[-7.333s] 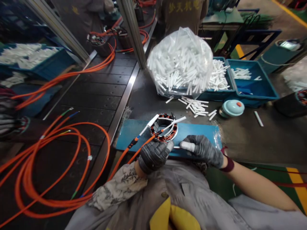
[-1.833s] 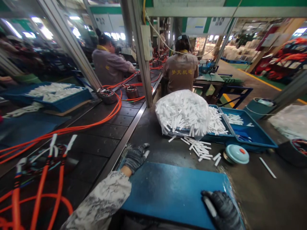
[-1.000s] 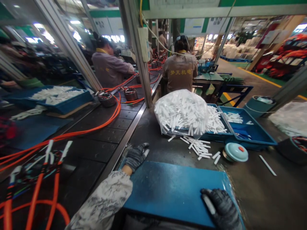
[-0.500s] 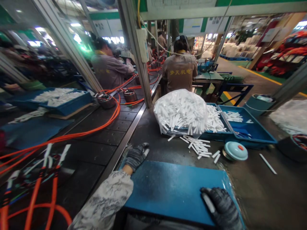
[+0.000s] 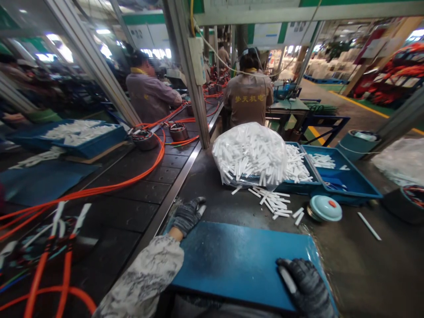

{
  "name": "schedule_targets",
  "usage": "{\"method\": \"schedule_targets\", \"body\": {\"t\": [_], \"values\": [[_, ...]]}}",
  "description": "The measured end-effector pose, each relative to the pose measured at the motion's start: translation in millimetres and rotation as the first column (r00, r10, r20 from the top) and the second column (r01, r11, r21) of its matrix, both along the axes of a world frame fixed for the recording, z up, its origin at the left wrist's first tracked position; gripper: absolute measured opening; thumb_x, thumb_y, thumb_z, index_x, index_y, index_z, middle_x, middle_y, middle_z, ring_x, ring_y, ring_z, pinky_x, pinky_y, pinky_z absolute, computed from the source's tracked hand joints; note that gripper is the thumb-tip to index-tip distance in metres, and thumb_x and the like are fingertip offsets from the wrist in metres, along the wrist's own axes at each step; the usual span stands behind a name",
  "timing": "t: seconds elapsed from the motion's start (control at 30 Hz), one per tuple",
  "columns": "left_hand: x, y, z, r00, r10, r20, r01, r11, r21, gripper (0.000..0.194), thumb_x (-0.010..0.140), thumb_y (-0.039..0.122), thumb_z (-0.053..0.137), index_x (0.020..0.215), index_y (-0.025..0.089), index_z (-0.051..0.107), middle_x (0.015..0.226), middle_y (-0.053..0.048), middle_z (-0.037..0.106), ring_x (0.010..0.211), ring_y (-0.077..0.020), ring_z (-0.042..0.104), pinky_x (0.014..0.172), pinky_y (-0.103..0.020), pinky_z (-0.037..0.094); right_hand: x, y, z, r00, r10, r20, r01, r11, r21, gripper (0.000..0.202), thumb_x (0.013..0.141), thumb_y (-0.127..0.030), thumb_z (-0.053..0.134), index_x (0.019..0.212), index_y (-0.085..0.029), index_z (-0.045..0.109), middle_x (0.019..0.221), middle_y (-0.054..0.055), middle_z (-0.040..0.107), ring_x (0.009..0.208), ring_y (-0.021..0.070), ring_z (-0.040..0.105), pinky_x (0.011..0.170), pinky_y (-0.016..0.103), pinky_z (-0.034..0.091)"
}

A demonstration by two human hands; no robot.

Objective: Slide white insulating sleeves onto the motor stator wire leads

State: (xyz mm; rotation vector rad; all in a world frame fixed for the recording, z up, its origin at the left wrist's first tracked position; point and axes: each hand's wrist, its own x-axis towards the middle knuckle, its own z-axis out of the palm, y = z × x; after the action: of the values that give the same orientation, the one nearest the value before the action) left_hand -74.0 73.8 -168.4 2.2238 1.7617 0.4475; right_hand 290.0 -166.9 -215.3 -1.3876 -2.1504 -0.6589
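My left hand point(image 5: 189, 217), in a dark grey striped glove, rests on the bench at the far left corner of a blue mat point(image 5: 238, 260). Its fingers lie loosely forward, and a pale tip shows at the thumb. On the mat's right side lies my right hand point(image 5: 306, 285), gloved alike, with fingers stretched and a whitish strip along the thumb. I see nothing gripped in either hand. Beyond the mat, short white tubes point(image 5: 273, 203) lie scattered before a clear plastic bag point(image 5: 250, 154) full of them. A light-blue round lidded container point(image 5: 325, 208) stands to their right.
Blue trays point(image 5: 359, 176) hold more white tubes. Left of the metal rail point(image 5: 175, 190), a dark conveyor point(image 5: 139, 201) carries wound motor stators point(image 5: 179, 131) with orange cables point(image 5: 132, 179). A metal post point(image 5: 190, 79) rises by the rail. Two co-workers point(image 5: 248, 95) point(image 5: 149, 92) sit ahead.
On the conveyor, the near stator and its orange leads have shifted slightly left and toward me. The co-worker at left has moved their head and arm slightly. Both my hands stay in place.
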Motion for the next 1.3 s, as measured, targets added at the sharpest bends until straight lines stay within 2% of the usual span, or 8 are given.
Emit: {"method": "schedule_targets", "body": {"t": [0.27,0.47,0.6,0.73,0.9,1.07,1.3], "values": [[0,-1,3.6,1.0,-0.008,-0.004,0.008,1.0,-0.016,0.029,0.09,0.028,0.061,0.117,0.024,0.072,0.097,-0.004,0.079,0.084,-0.0216,0.073,0.092,-0.035,0.053,2,3,8.4,0.996,0.041,0.082,-0.042,0.999,0.021,0.038,0.094,-0.004,0.049,0.105,-0.028,0.076,0.103,0.001,0.077,0.089,0.0208,0.07,0.093,0.038,0.047],[2,-2,8.7,1.0,0.002,-0.027,-0.002,1.0,-0.019,0.028,0.091,0.028,0.064,0.116,0.023,0.073,0.102,-0.005,0.079,0.087,-0.0219,0.073,0.099,-0.038,0.05,1,3,7.6,0.999,0.023,0.044,-0.023,1.0,-0.001,0.036,0.097,-0.007,0.047,0.105,-0.028,0.075,0.1,0.0,0.077,0.088,0.0192,0.069,0.092,0.035,0.047],[3,-3,11.1,0.999,0.007,-0.039,-0.008,1.0,-0.025,0.029,0.091,0.028,0.064,0.118,0.02,0.073,0.098,-0.007,0.079,0.086,-0.0218,0.073,0.098,-0.038,0.05,-2,1,2.1,1.0,0.007,-0.004,-0.007,1.0,0.006,0.034,0.097,-0.008,0.049,0.107,-0.028,0.075,0.101,0.0,0.077,0.089,0.0205,0.069,0.095,0.037,0.046],[3,-4,11.2,0.999,0.003,-0.032,-0.004,1.0,-0.031,0.029,0.092,0.028,0.063,0.118,0.021,0.072,0.096,-0.006,0.079,0.084,-0.0208,0.073,0.096,-0.036,0.051,-3,2,-0.3,0.997,-0.006,-0.073,0.005,1.0,-0.014,0.031,0.1,-0.013,0.048,0.108,-0.026,0.075,0.099,0.001,0.076,0.088,0.0183,0.068,0.095,0.034,0.046],[3,-2,9.0,1.0,0.003,-0.019,-0.004,0.999,-0.037,0.029,0.092,0.027,0.062,0.118,0.023,0.072,0.103,-0.005,0.079,0.088,-0.0208,0.074,0.095,-0.034,0.052,1,3,5.2,1.0,0.022,-0.009,-0.022,1.0,-0.011,0.035,0.097,-0.008,0.047,0.107,-0.027,0.075,0.099,-0.001,0.077,0.088,0.0182,0.069,0.093,0.034,0.047],[3,-2,7.7,1.0,0.001,-0.004,-0.002,0.999,-0.045,0.03,0.092,0.026,0.061,0.119,0.02,0.072,0.106,-0.007,0.078,0.087,-0.0219,0.073,0.093,-0.034,0.053,2,3,9.5,0.997,0.036,0.061,-0.036,0.999,0.01,0.039,0.094,-0.003,0.048,0.108,-0.027,0.074,0.103,-0.001,0.077,0.09,0.0195,0.069,0.094,0.036,0.047],[3,-2,9.0,1.0,0.009,-0.014,-0.01,0.999,-0.034,0.028,0.091,0.027,0.064,0.116,0.022,0.073,0.098,-0.006,0.079,0.087,-0.0224,0.073,0.099,-0.037,0.051,-3,1,3.1,1.0,0.002,-0.002,-0.002,1.0,0.011,0.035,0.095,-0.007,0.049,0.106,-0.029,0.075,0.102,0.0,0.076,0.089,0.0195,0.069,0.094,0.036,0.048]]}}
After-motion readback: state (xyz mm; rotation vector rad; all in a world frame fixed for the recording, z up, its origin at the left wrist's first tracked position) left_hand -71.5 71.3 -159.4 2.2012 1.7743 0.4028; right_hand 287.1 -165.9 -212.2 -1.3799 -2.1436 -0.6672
